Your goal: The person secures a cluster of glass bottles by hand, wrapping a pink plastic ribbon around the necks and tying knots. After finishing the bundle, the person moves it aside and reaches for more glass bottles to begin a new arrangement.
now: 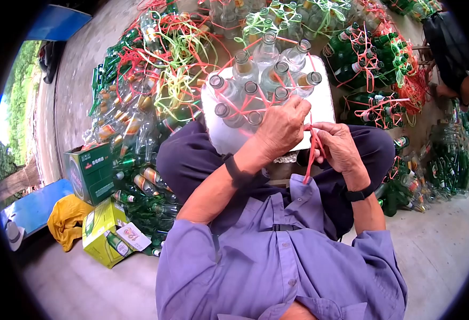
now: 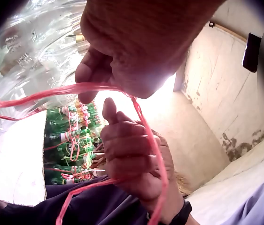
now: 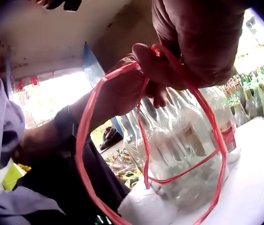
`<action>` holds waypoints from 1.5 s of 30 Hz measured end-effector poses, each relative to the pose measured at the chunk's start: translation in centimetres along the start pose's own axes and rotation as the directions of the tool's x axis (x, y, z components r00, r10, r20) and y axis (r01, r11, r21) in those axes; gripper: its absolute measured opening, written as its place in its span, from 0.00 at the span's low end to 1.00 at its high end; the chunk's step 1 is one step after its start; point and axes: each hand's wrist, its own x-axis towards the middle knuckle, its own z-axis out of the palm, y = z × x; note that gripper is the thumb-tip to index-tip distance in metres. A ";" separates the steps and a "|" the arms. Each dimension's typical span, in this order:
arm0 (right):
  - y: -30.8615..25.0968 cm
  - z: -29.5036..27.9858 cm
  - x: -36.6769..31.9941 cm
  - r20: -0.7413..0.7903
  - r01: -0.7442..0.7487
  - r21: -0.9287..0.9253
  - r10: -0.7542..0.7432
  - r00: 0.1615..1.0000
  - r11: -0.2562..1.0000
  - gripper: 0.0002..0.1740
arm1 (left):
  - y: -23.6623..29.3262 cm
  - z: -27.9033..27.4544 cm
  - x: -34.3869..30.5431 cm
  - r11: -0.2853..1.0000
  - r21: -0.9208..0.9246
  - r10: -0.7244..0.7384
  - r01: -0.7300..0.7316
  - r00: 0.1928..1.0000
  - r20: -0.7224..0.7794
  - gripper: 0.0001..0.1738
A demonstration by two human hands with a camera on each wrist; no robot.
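Note:
Several clear glass bottles (image 1: 244, 69) stand upright in a cluster on a white board (image 1: 321, 104) at the person's lap, with pink plastic twine (image 1: 313, 152) strung between their necks. At the cluster's near right side, the left hand (image 1: 280, 130) pinches the twine between thumb and fingers. Close beside it, the right hand (image 1: 338, 146) has fingers curled round another stretch of the same twine. In the right wrist view, a wide twine loop (image 3: 81, 150) hangs below the hands, in front of the bottles. The left wrist view shows a taut strand running from the bottles to the hands.
Loose bottles (image 1: 138, 128) and tangled red and yellow-green twine (image 1: 184, 53) lie at the left. Tied green bottles (image 1: 362, 69) stand to the right. A green carton (image 1: 91, 173), a yellow-green carton (image 1: 104, 232) and a yellow cloth (image 1: 66, 218) sit at lower left.

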 end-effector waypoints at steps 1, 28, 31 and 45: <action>0.6 -0.5 0.3 0.012 -0.066 0.081 0.065 0.998 0.994 0.15 | 0.0 -0.1 0.0 1.000 -0.007 -0.010 0.010 1.000 0.008 0.14; 2.8 -1.5 0.6 0.169 -0.061 0.283 0.012 0.985 0.957 0.09 | -0.1 0.4 0.2 0.999 -0.014 -0.034 0.034 0.999 -0.003 0.09; 2.9 -0.8 0.6 0.081 -0.010 0.198 -0.006 0.997 0.980 0.11 | 0.0 0.4 0.2 0.999 0.003 -0.036 0.036 0.999 0.008 0.09; 2.4 -0.3 1.6 -0.038 0.107 0.141 -0.103 0.994 0.984 0.13 | 0.1 0.2 0.2 0.999 0.022 -0.035 0.035 0.999 0.011 0.10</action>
